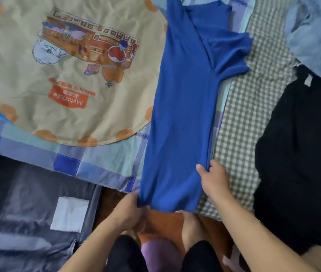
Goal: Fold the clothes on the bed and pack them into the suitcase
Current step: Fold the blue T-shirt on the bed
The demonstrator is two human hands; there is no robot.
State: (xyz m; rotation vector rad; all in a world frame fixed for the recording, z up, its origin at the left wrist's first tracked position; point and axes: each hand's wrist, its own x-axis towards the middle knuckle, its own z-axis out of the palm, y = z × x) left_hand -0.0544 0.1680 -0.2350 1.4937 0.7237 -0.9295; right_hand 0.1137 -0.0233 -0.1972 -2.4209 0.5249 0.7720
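Note:
A bright blue T-shirt (pixel 183 107) lies lengthwise on the bed, folded in half along its length, with its sleeves to the upper right. My left hand (pixel 130 211) grips the near left corner of its hem, which hangs over the bed's edge. My right hand (pixel 213 179) pinches the shirt's right edge a little farther up, thumb on top of the cloth. The open suitcase (pixel 18 209) with dark grey lining sits at the lower left below the bed; a white label shows on its lining.
A black garment (pixel 296 154) lies on the checked sheet at the right, with a light blue garment (pixel 312 32) beyond it. A cream quilt (pixel 73 71) with a cartoon print covers the bed's left. My legs and the brown floor are below.

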